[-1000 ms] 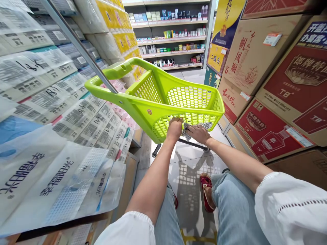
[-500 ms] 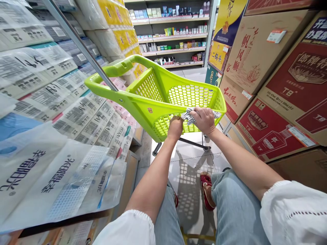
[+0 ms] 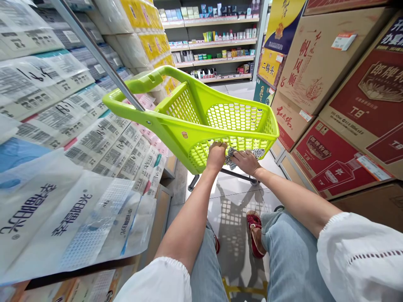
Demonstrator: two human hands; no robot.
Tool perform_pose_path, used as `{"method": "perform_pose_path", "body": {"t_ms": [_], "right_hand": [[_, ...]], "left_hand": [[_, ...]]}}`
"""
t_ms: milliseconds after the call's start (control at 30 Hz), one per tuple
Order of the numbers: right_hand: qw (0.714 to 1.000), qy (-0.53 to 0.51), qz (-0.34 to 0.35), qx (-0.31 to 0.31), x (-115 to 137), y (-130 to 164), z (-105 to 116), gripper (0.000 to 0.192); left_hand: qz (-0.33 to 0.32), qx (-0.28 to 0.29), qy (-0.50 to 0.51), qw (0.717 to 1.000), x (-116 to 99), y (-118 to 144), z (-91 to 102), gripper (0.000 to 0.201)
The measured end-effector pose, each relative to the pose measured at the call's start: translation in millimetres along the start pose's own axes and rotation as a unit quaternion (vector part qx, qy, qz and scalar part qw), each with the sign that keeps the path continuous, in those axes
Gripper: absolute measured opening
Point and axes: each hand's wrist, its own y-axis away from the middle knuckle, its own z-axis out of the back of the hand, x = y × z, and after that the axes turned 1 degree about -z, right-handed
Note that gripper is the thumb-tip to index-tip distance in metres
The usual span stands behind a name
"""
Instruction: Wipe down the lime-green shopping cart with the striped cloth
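Note:
A lime-green plastic shopping cart [image 3: 170, 130] with a perforated basket stands at an angle in front of me. My left hand [image 3: 216, 156] is a fist against the basket's near mesh side, its fingertips hidden, seemingly hooked on the mesh. Just right of it, my right hand [image 3: 246, 162] presses a grey-and-white striped cloth [image 3: 231, 158] to the lower part of the same side. Part of the cloth sticks out past the fingers on the right. The inside of the basket, as far as it shows, holds nothing.
Stacked tissue packs [image 3: 78, 209] line the left side, close to my left arm. Cardboard liquor cartons [image 3: 330, 155] with price tags rise on the right. Shelves of bottles and tubes [image 3: 217, 44] stand behind the cart. A metal pole [image 3: 97, 54] crosses the upper left.
My right hand has moved down with the cloth, from just under the basket's rim to the lower mesh. My left hand stays about where it was, and the cart has barely shifted.

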Motion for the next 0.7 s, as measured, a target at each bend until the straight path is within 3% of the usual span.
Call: {"method": "perform_pose_path", "body": {"t_ms": [133,267,367,500,700], "right_hand": [[0.999,-0.002,-0.011,-0.034,-10,-17,16,0.024],[0.992,-0.001,-0.084,-0.091,-24,-39,47,0.025],[0.987,-0.002,-0.115,-0.116,-29,-46,58,0.025],[0.99,0.0,-0.097,-0.101,-25,-36,43,0.024],[1.0,-0.007,-0.002,0.008,-4,-6,5,0.026]], "left_hand": [[0.004,0.011,0.003,1.0,-1,0,2.1,0.025],[0.01,0.009,0.004,1.0,-1,0,1.3,0.024],[0.017,0.008,0.0,1.0,0,1,-1.0,0.024],[0.014,0.015,-0.007,1.0,1,1,-0.9,0.023],[-0.003,0.009,0.0,1.0,1,1,2.9,0.028]]}}
